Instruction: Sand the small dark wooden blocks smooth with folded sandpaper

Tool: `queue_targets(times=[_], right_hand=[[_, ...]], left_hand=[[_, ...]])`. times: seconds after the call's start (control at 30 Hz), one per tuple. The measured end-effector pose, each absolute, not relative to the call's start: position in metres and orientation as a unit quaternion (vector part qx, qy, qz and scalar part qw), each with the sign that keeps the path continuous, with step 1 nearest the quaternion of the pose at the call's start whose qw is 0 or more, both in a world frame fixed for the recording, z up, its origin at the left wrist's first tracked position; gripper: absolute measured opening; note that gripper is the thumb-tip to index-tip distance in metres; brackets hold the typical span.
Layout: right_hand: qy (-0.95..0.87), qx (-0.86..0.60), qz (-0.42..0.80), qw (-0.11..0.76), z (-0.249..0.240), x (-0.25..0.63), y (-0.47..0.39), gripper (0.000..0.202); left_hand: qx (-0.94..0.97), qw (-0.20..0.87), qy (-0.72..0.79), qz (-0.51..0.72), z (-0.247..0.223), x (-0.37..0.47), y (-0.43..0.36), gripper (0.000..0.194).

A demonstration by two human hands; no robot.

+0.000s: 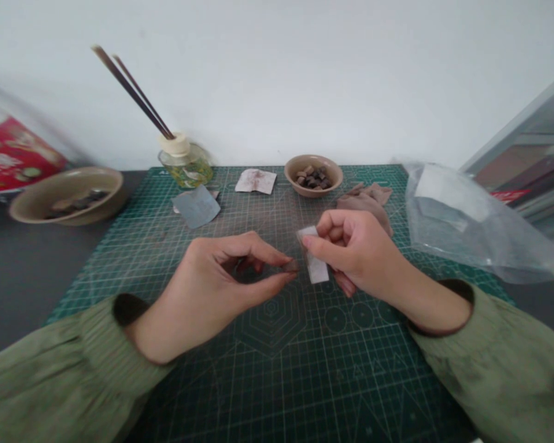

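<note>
In front of me, over the middle of the cutting mat (277,381), my left hand (226,283) pinches a small brown piece (290,266) between thumb and fingertips. It looks like wood, but most of it is hidden. My right hand (357,252) grips a small folded strip of sandpaper (317,264), its whitish backing facing me, with the thumb pressed on top. The strip stands just right of the brown piece, with a narrow gap between them. Behind the right hand lies a crumpled brownish cloth or glove (369,200).
At the back stand a bowl of small brown chunks (311,159) and a reed diffuser (184,163). Grey sandpaper (197,207) and a stained white sheet (255,181) lie nearby. Left is a larger bowl (69,212) beside a red packet (18,154); right, a clear plastic bag (471,227).
</note>
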State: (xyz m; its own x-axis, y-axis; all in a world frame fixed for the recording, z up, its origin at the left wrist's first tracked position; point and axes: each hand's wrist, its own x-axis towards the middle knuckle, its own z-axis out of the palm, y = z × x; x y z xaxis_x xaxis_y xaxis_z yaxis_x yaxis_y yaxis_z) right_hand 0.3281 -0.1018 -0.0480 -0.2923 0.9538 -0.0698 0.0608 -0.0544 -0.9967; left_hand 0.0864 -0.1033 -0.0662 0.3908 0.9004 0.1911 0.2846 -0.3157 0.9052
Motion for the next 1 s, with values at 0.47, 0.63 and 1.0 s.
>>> queue_targets(times=[0.47,0.63,1.0], right_hand=[[-0.578,-0.457,0.549,0.395,-0.0484,0.3285,-0.1009,0.041],[-0.586,-0.454,0.545,0.393,-0.0505,0.3295,-0.1003,0.04],[-0.598,-0.458,0.546,0.368,-0.05,0.3305,-0.1007,0.033]], left_hand=[[0.812,0.314,0.39,0.3,-0.0672,0.0872,-0.1053,0.018],[0.838,0.283,0.352,0.307,-0.0655,0.0875,-0.1041,0.02],[0.845,0.274,0.335,0.312,-0.0678,0.0882,-0.1029,0.022]])
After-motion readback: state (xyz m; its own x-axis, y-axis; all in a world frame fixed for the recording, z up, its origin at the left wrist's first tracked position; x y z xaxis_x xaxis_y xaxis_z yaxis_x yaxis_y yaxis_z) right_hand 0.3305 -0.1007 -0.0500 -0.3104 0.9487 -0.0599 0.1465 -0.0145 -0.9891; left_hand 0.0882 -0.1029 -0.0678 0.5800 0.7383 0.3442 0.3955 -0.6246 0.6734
